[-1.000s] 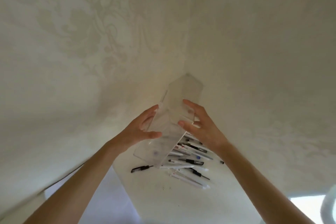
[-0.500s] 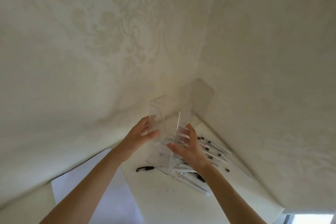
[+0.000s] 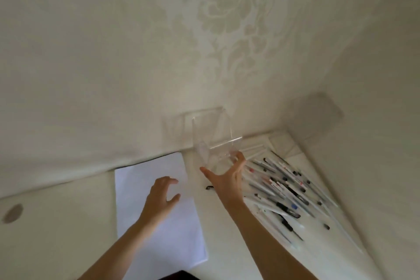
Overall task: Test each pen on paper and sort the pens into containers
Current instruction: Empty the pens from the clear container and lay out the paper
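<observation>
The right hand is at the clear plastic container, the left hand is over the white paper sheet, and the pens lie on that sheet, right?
Not quite: in the head view the scattered pens lie on the bare white tabletop right of the clear plastic container, not on the white paper sheet. The rest holds.

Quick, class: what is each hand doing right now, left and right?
Left hand: open, holding nothing, over the paper.
Right hand: open, fingers spread against the clear container.
</observation>
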`<state>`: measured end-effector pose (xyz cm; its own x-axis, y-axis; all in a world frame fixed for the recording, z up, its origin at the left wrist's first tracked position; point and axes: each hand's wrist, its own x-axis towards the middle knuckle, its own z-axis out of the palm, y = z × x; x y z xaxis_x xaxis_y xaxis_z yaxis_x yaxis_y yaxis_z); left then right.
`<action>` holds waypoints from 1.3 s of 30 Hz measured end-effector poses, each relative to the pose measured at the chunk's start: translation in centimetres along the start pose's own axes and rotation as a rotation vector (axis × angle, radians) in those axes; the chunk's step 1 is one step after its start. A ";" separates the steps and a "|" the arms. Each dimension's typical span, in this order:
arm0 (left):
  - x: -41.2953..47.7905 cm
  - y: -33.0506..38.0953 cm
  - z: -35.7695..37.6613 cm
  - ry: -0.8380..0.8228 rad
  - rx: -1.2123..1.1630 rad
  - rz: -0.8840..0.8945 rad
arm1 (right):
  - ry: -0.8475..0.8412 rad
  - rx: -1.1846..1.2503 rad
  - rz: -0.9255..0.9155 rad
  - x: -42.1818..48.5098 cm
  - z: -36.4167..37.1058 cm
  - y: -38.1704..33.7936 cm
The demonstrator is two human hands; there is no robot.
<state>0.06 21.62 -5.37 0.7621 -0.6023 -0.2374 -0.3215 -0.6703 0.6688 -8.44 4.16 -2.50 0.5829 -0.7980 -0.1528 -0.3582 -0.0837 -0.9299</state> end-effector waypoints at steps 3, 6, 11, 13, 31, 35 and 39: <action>-0.9 -1.9 0.9 -0.025 0.031 -0.042 | 0.020 0.015 0.017 0.9 1.5 0.3; -1.7 -2.9 1.6 -0.031 0.051 -0.032 | 0.070 -0.033 0.030 1.3 2.8 0.7; -2.0 -4.2 1.5 -0.030 0.064 0.000 | 0.106 -0.167 0.009 1.2 3.7 0.8; -1.8 -4.2 1.3 -0.030 0.066 0.012 | 0.072 -0.279 0.003 1.4 3.5 0.9; 3.0 -8.5 4.8 0.299 0.443 0.544 | 0.183 -0.876 -0.791 0.9 0.3 12.9; 3.2 -8.2 4.7 0.227 0.392 0.534 | 0.162 -0.884 -0.809 0.5 0.4 12.7; 1.3 -7.6 2.0 0.222 0.113 0.543 | 0.211 -0.812 -0.766 -3.6 1.3 11.6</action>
<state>2.38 25.04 -12.19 0.5671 -0.7749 0.2791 -0.7467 -0.3407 0.5713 -13.75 6.88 -13.13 0.7452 -0.4486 0.4933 -0.3722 -0.8937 -0.2505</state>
